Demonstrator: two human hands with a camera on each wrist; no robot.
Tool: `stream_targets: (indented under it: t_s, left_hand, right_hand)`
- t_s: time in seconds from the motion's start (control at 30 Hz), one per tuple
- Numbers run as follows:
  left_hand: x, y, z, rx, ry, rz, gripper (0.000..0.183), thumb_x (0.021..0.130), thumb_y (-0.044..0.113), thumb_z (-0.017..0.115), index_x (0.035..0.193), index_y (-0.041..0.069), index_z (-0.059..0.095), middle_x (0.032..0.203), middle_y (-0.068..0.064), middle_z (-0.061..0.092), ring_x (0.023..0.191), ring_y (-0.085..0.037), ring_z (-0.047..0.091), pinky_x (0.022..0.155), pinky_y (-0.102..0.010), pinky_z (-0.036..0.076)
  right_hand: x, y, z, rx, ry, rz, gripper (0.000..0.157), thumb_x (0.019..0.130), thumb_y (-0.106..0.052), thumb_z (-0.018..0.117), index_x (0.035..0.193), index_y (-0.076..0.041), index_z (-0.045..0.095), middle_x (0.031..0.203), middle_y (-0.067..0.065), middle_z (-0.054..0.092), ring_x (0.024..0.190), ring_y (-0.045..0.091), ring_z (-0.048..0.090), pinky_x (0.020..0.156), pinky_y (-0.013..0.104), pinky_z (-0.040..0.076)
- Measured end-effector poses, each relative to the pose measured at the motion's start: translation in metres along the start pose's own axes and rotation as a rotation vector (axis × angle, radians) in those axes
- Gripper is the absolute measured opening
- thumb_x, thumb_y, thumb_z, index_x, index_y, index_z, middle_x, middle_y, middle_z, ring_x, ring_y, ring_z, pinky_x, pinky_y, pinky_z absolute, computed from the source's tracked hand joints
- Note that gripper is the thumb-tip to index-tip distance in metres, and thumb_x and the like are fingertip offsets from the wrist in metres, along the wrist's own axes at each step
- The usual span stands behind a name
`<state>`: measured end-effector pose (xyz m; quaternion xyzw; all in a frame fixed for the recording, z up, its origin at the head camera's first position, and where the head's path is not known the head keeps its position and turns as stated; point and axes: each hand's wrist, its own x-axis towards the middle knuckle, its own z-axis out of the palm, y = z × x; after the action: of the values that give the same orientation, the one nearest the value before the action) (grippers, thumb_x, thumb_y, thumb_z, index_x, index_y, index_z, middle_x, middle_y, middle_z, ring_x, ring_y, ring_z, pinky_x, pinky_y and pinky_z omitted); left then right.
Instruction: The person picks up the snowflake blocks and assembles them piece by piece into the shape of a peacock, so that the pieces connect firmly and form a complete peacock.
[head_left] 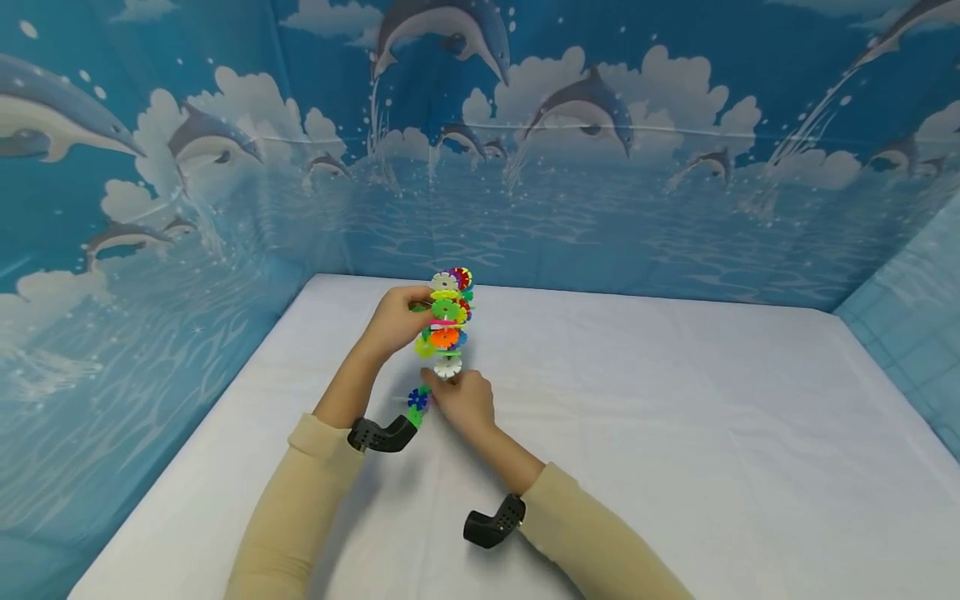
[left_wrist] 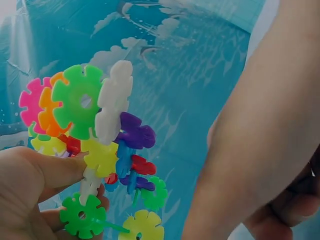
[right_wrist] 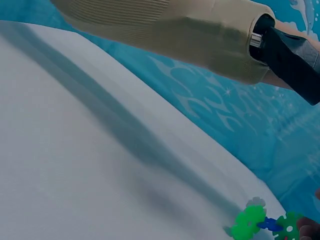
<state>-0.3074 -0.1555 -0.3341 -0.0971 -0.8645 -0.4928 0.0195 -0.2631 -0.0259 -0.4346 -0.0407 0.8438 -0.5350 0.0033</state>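
Note:
In the head view my left hand [head_left: 397, 321] grips the side of an upright tower of notched plastic discs [head_left: 445, 337], many colours slotted together. The left wrist view shows thumb and fingers around its white, yellow and green discs [left_wrist: 82, 215]. Just beneath the tower, my right hand [head_left: 468, 404] pinches a smaller cluster of green and blue discs [head_left: 417, 400]. This cluster [right_wrist: 250, 222] also appears at the lower right of the right wrist view, beside a fingertip. Whether cluster and tower are joined is hidden by the right fingers.
A white cloth-covered table [head_left: 675, 433] lies under both hands. Behind and beside it hangs a blue curtain [head_left: 600, 217] printed with dolphins. Black wrist-worn cameras [head_left: 386, 435] jut out from both forearms.

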Motion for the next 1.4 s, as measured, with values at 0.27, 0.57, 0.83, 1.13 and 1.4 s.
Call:
stream_targets:
  t_s: [0.27, 0.57, 0.83, 1.13, 1.4]
  left_hand:
    - [-0.004, -0.010, 0.002, 0.013, -0.001, 0.005, 0.021, 0.091, 0.004, 0.057, 0.108, -0.005, 0.067, 0.112, -0.020, 0.065, 0.105, -0.034, 0.057, 0.093, -0.047, 0.049]
    - [-0.005, -0.016, 0.003, -0.003, 0.005, -0.010, 0.020, 0.090, 0.002, 0.057, 0.106, -0.006, 0.067, 0.110, -0.021, 0.065, 0.105, -0.034, 0.057, 0.093, -0.047, 0.049]
    - [-0.010, -0.018, 0.004, -0.019, -0.003, -0.027, 0.021, 0.092, 0.001, 0.057, 0.108, -0.006, 0.067, 0.110, -0.020, 0.064, 0.104, -0.034, 0.056, 0.091, -0.045, 0.050]
    - [-0.011, -0.020, 0.016, -0.085, -0.037, -0.069, 0.023, 0.092, 0.000, 0.056, 0.113, -0.007, 0.065, 0.113, -0.020, 0.063, 0.102, -0.031, 0.055, 0.092, -0.041, 0.050]
    - [-0.017, -0.027, 0.042, -0.134, -0.071, -0.024, 0.023, 0.090, -0.005, 0.056, 0.110, -0.009, 0.066, 0.107, -0.019, 0.064, 0.093, -0.028, 0.055, 0.081, -0.030, 0.051]
  right_hand:
    - [0.006, -0.010, 0.007, -0.074, -0.036, 0.051, 0.037, 0.084, -0.035, 0.066, 0.058, -0.013, 0.051, 0.052, -0.003, 0.048, 0.050, 0.016, 0.049, 0.046, 0.028, 0.035]
    - [0.004, -0.013, 0.000, -0.190, -0.062, 0.064, 0.034, 0.086, -0.031, 0.068, 0.066, -0.009, 0.052, 0.061, 0.001, 0.050, 0.057, 0.018, 0.052, 0.050, 0.031, 0.042]
    - [-0.013, 0.009, -0.049, -0.154, -0.166, -0.053, 0.034, 0.091, -0.022, 0.062, 0.060, -0.012, 0.053, 0.052, -0.004, 0.041, 0.048, 0.012, 0.037, 0.046, 0.024, 0.027]
    - [-0.029, 0.046, -0.114, -0.105, -0.022, -0.395, 0.003, 0.089, -0.009, 0.069, 0.090, -0.008, 0.072, 0.078, -0.004, 0.064, 0.063, 0.012, 0.052, 0.054, 0.026, 0.046]
    - [-0.029, 0.058, -0.133, -0.118, 0.148, -0.675, 0.006, 0.085, -0.002, 0.073, 0.090, -0.005, 0.072, 0.078, -0.002, 0.065, 0.058, 0.007, 0.052, 0.051, 0.023, 0.048]
